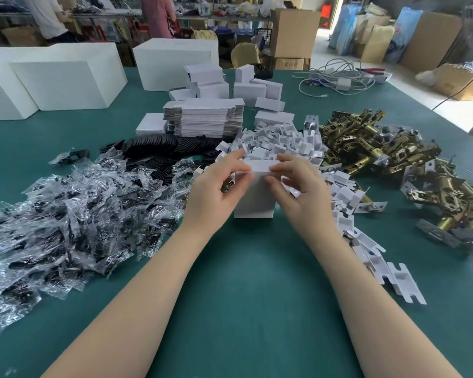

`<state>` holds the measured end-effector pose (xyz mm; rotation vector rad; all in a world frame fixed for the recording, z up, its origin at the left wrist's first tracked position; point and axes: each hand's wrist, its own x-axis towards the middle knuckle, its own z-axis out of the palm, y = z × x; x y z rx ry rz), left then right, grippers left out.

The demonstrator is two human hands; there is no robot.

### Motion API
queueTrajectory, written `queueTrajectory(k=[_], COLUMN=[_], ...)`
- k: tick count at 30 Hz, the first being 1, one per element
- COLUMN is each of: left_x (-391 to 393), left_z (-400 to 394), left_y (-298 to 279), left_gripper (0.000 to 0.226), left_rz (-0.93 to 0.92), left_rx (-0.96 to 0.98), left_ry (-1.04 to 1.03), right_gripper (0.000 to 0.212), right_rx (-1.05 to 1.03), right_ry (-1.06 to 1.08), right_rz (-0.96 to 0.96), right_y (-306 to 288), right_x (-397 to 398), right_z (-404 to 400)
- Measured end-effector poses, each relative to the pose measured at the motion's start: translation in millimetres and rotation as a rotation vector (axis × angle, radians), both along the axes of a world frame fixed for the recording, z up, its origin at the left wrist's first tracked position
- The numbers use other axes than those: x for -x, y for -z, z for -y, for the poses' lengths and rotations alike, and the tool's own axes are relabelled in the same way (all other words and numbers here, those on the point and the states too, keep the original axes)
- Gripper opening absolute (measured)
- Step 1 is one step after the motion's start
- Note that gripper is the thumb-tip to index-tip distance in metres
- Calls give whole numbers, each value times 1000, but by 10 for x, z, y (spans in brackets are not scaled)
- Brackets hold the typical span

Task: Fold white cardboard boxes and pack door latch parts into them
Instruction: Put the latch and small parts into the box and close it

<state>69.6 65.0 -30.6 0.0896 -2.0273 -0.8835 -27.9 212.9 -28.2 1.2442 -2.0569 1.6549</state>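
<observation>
A small white cardboard box (pixel 254 197) stands upright on the green table (pixel 251 282) in front of me. My left hand (pixel 216 186) grips its left side and upper edge, with a bit of brass metal showing under the fingers. My right hand (pixel 298 184) holds the right side, fingers curled on the top flap. Brass door latch parts (pixel 380 154) are heaped at the right. Flat white box blanks (pixel 205 118) are stacked behind the box.
Clear plastic bags with black parts (pixel 66 214) cover the left. Black plates (pixel 161 148) and white folded card inserts (pixel 284 140) lie behind the hands. Folded small boxes (pixel 246 85), big white cartons (pixel 66 83) and grey cables (pixel 336 75) are farther back. Persons stand at a far bench.
</observation>
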Motion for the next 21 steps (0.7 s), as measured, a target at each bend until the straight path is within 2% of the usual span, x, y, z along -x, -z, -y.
queueTrajectory(k=[2, 4, 6, 9, 11, 14, 18, 21], left_x=[8, -8, -40, -56, -57, -45, -83, -87], left_z=[-39, -60, -34, 40, 45, 32, 50, 59], left_y=[23, 49, 87, 189, 214, 215, 217, 146], left_gripper=[31, 57, 78, 61, 54, 53, 49, 41], left_rz=[60, 136, 262, 501, 566, 541, 473, 315], left_rx=[-33, -170, -271, -138, -120, -145, -360, -509], left_ry=[-11, 64, 99, 57, 24, 7, 67, 94], right_gripper=[49, 74, 88, 73, 67, 64, 59, 72], right_rx=[-18, -95, -228, -330, -348, -358, -338, -362], right_ry=[-51, -99, -118, -66, -50, -38, -44, -78], right_rz=[123, 237, 289, 275, 285, 291, 284, 277], right_y=[47, 136, 210, 226, 220, 241, 234, 252], right_x=[-105, -169, -173, -121, -117, -121, -135, -136], right_z=[14, 8, -6, -6, 8, 14, 11, 12])
